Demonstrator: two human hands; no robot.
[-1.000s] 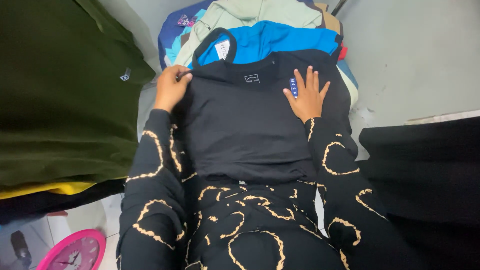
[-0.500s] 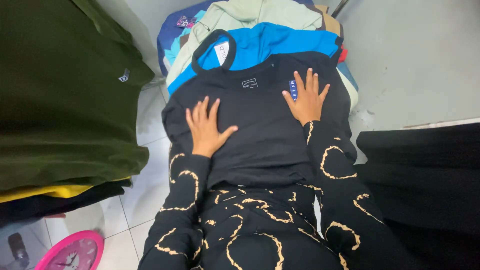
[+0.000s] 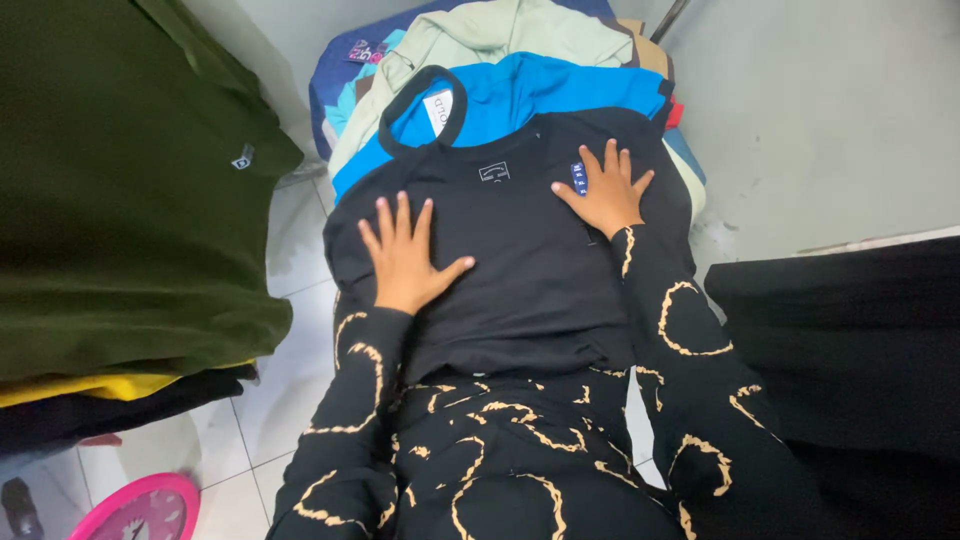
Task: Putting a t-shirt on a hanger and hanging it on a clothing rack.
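A folded black shirt (image 3: 520, 270) lies on top of a pile of clothes in front of me. My left hand (image 3: 405, 255) rests flat on its left half, fingers spread. My right hand (image 3: 605, 190) lies flat near its upper right corner, beside a small blue tag (image 3: 578, 177). Neither hand grips anything. Under the black shirt sits a blue shirt with a black collar (image 3: 520, 95), then a pale green garment (image 3: 480, 35). My sleeves are black with yellow ring patterns.
A dark green shirt (image 3: 130, 190) lies folded on a stack at the left, over yellow and black layers. Black fabric (image 3: 850, 340) covers the right side. A pink round clock (image 3: 140, 510) sits on the white floor tiles at the bottom left.
My left hand left the shirt's upper left corner and slid down and inward, now lying flat on the shirt's left half. My right hand stayed in place.
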